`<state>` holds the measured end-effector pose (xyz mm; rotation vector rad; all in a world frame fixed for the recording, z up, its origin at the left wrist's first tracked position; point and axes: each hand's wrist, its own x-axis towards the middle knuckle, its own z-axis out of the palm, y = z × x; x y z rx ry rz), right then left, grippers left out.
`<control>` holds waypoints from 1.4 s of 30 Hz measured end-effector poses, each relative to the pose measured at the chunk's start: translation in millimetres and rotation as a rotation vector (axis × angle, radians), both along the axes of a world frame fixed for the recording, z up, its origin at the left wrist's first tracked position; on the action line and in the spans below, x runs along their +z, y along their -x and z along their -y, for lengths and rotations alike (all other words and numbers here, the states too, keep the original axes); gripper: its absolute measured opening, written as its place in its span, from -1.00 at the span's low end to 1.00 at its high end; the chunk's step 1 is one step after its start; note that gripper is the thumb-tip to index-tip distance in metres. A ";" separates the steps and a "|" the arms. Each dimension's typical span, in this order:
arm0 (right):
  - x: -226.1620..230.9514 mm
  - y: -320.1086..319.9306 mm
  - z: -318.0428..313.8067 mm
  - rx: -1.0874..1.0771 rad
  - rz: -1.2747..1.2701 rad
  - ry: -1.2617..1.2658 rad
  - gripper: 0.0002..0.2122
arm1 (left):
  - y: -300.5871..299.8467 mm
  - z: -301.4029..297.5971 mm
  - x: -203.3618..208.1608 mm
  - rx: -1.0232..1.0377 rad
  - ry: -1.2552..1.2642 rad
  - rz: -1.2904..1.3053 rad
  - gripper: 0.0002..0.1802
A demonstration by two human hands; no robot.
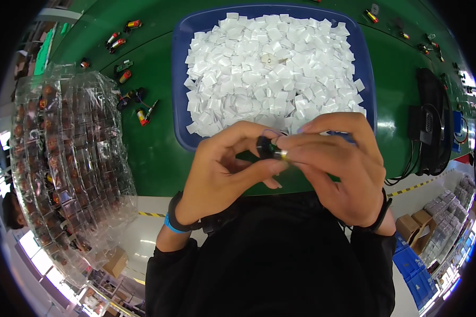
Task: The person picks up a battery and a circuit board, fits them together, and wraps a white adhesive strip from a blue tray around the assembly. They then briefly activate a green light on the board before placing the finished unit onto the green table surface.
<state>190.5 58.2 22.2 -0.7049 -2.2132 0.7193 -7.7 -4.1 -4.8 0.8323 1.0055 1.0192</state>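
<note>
At nine o'clock from the middle of my view sits a bulky stack of clear plastic compartment trays (63, 158), with reddish parts showing through. Toward ten o'clock, small red-and-yellow cylinders with wires (144, 117) lie scattered on the green tabletop (150, 171). My left hand (214, 166), wearing a blue band (174, 224) at the wrist, curls in with thumb and forefinger pinching a small black round part with a yellowish end (264, 148). I have this part near the centre, just over the six o'clock edge of a blue rectangular plastic tub (181, 79). The tub stretches to twelve o'clock, heaped with small white square pieces (222, 66). My right hand (346, 161) comes in from the part's three o'clock, fingertips bunched against its yellowish end; they hide the contact, so I cannot tell whether they pinch it. Brown cardboard boxes (407, 227) stand toward four o'clock. Farthest right, a black device with cables (431, 121) rests just above three o'clock.
</note>
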 end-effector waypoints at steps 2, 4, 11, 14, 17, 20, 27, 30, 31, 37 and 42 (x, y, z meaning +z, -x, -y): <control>5.3 -4.8 -1.2 -0.048 -0.034 0.020 -0.72 | 1.0 1.9 0.7 0.099 -0.007 0.088 -0.62; 9.4 -9.4 0.1 -0.139 -0.093 0.068 -0.69 | -1.4 1.9 3.4 0.135 -0.032 0.075 -0.61; -15.5 1.7 16.6 -0.102 -0.176 0.441 -0.69 | 1.1 0.1 -1.4 0.108 -0.245 -0.085 -0.58; -17.2 5.2 19.3 -0.113 -0.210 0.433 -0.71 | -1.0 6.8 -1.2 0.199 -0.228 -0.078 -0.60; -18.5 6.1 21.1 -0.111 -0.206 0.447 -0.73 | 8.1 6.5 -2.7 0.145 -0.397 -0.361 -0.59; -22.9 7.2 23.0 -0.118 -0.255 0.460 -0.76 | 7.5 4.1 -0.5 0.131 -0.524 -0.556 -0.58; -20.9 6.5 23.1 -0.058 -0.298 0.541 -0.78 | 5.3 5.4 5.9 0.146 -0.704 -0.809 -0.50; -20.3 6.7 22.3 -0.049 -0.290 0.524 -0.79 | 2.0 5.0 3.4 0.177 -0.838 -0.928 -0.47; -19.9 6.8 22.3 -0.055 -0.294 0.512 -0.80 | 0.8 4.7 4.4 0.176 -0.839 -0.925 -0.47; -18.1 5.1 21.5 -0.070 -0.271 0.504 -0.84 | -5.1 7.2 7.9 0.182 -0.716 -0.764 -0.45; -17.8 2.4 20.0 -0.046 -0.286 0.624 -0.90 | -2.6 9.2 7.8 0.130 -0.805 -0.950 -0.56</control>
